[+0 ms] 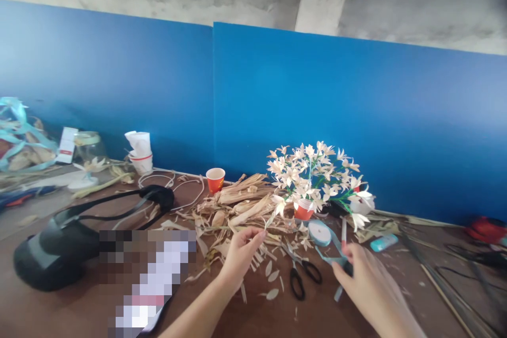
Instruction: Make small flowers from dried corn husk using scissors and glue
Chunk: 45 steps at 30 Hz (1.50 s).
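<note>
My left hand (242, 253) is closed in a pinch, with a small pale piece of dried husk (270, 220) at its fingertips. My right hand (366, 274), smeared by motion, curls beside a roll of light blue ribbon (320, 233), whose loose end runs toward the fingers. A dark object shows at its thumb and a pale stick at its fingertips; what it grips is unclear. Between the hands lie black-handled scissors (304, 274) and cut husk petals (272, 293). Behind them, a bunch of cream husk flowers (312, 169) on green stems stands in a red paper cup (303, 210).
Dried corn husks (247, 198) are heaped beyond my left hand, near another red paper cup (216, 180). A black bag-like item (51, 256) and a pixelated phone (158, 280) lie left. A turquoise object (384, 243) and long thin sticks (433, 285) lie right. A blue panel (336, 90) closes the back.
</note>
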Tool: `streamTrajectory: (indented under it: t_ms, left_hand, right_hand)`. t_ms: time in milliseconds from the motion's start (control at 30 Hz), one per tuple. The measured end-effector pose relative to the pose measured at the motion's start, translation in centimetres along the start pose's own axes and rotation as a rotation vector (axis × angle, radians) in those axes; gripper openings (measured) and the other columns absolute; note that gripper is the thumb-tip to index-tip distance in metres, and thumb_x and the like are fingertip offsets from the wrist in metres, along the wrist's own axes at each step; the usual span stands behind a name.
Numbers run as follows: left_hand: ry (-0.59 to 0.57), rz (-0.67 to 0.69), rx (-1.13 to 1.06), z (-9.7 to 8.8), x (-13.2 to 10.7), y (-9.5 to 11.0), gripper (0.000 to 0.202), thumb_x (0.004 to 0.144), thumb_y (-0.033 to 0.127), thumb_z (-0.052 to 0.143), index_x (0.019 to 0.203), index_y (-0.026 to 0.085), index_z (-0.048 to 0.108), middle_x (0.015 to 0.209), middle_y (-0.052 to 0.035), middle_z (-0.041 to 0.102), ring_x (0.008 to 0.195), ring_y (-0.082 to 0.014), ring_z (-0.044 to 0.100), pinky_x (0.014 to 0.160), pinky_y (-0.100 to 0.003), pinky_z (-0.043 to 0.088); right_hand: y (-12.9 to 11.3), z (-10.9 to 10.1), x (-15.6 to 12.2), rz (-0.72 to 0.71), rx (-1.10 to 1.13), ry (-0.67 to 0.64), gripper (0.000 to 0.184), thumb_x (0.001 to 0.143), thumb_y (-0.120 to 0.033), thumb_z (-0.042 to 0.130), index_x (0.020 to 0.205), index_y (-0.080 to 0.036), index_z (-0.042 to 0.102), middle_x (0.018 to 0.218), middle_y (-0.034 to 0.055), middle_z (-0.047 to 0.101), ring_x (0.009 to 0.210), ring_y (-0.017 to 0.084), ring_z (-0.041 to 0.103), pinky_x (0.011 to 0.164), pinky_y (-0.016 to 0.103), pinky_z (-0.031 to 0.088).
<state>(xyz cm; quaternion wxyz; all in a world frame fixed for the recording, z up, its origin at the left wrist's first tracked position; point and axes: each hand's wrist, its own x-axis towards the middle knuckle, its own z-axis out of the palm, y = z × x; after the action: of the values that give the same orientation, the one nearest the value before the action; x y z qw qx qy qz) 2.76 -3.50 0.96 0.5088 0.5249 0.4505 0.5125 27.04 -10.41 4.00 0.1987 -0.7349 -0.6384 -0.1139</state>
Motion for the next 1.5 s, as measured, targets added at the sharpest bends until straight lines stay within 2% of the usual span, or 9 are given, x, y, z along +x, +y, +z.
streamTrajectory:
  t_ms: [67,200,300,500,633,767,933,1167,1500]
  left_hand:
    - [0.005,-0.002,-0.024,0.0,0.0,-0.2,0.031,0.069,0.046,0.060,0.069,0.015,0.063,0.060,0.0011,0.056,0.058,-0.0116,0.047,0.056,-0.021,0.035]
    - [0.002,0.028,-0.032,0.2,0.0,-0.6,0.030,0.070,0.045,0.060,0.069,0.015,0.063,0.062,0.0000,0.057,0.060,-0.0122,0.048,0.058,-0.021,0.037]
    - [-0.003,0.053,-0.036,0.4,0.0,-0.7,0.028,0.070,0.043,0.060,0.070,0.015,0.064,0.065,-0.0010,0.060,0.063,-0.0133,0.050,0.061,-0.022,0.038]
    - [-0.009,0.034,-0.039,0.6,-0.1,-0.5,0.029,0.068,0.044,0.061,0.069,0.015,0.064,0.062,-0.0004,0.058,0.061,-0.0130,0.049,0.058,-0.022,0.037]
    - [-0.007,0.054,-0.048,0.5,-0.1,-0.7,0.028,0.070,0.042,0.060,0.070,0.015,0.063,0.061,0.0010,0.056,0.059,-0.0118,0.047,0.058,-0.022,0.036]
    - [-0.005,0.036,-0.031,0.5,0.0,-0.8,0.028,0.069,0.043,0.060,0.069,0.015,0.062,0.060,0.0014,0.055,0.059,-0.0120,0.047,0.058,-0.022,0.037]
    - [-0.016,0.057,-0.015,0.3,0.0,-0.7,0.028,0.070,0.042,0.060,0.070,0.014,0.063,0.062,0.0003,0.056,0.061,-0.0135,0.048,0.061,-0.023,0.037]
    - [-0.039,0.075,-0.051,0.4,0.0,-0.7,0.024,0.071,0.038,0.061,0.072,0.014,0.064,0.067,-0.0009,0.060,0.067,-0.0147,0.051,0.067,-0.024,0.038]
    - [-0.033,0.076,-0.060,0.5,0.1,-0.9,0.027,0.068,0.041,0.063,0.069,0.015,0.065,0.067,-0.0017,0.063,0.068,-0.0160,0.054,0.068,-0.025,0.041]
  right_hand:
    - [2.5,0.6,-1.5,0.168,-0.138,-0.145,0.022,0.069,-0.038,0.053,0.082,-0.019,0.051,0.081,0.0128,0.063,0.076,0.031,0.062,0.063,0.038,0.046]
    - [4.0,1.9,-3.7,0.253,-0.249,-0.329,0.035,0.068,-0.027,0.053,0.101,-0.015,0.051,0.103,0.0203,0.060,0.095,0.034,0.059,0.072,0.042,0.045]
    - [3.7,2.7,-4.1,0.277,-0.253,-0.349,0.040,0.068,-0.016,0.048,0.108,-0.013,0.048,0.113,0.0226,0.055,0.099,0.032,0.059,0.072,0.042,0.046]
    - [3.9,2.3,-3.8,0.299,-0.150,-0.338,0.023,0.074,-0.018,0.041,0.096,-0.018,0.048,0.097,0.0159,0.064,0.087,0.032,0.063,0.068,0.043,0.046]
    - [2.4,0.8,-3.4,0.140,0.107,-0.238,0.022,0.074,-0.024,0.043,0.095,-0.024,0.050,0.086,0.0094,0.068,0.076,0.027,0.066,0.061,0.033,0.047]
    - [-1.3,-0.3,-2.4,-0.131,0.396,-0.181,0.017,0.073,-0.023,0.048,0.088,-0.025,0.054,0.075,0.0032,0.067,0.067,0.020,0.064,0.057,0.025,0.046]
    - [-5.5,0.1,-1.0,-0.341,0.540,-0.094,0.005,0.074,-0.017,0.047,0.073,-0.022,0.050,0.068,0.0008,0.057,0.058,0.015,0.056,0.052,0.022,0.042]
    - [-6.9,3.1,-0.8,-0.362,0.672,-0.054,0.017,0.066,-0.006,0.049,0.076,-0.020,0.046,0.071,-0.0007,0.047,0.059,0.013,0.049,0.056,0.022,0.041]
    - [-7.3,3.7,-0.8,-0.369,0.678,-0.047,0.015,0.069,-0.007,0.047,0.072,-0.020,0.041,0.070,-0.0012,0.045,0.059,0.013,0.048,0.055,0.022,0.039]
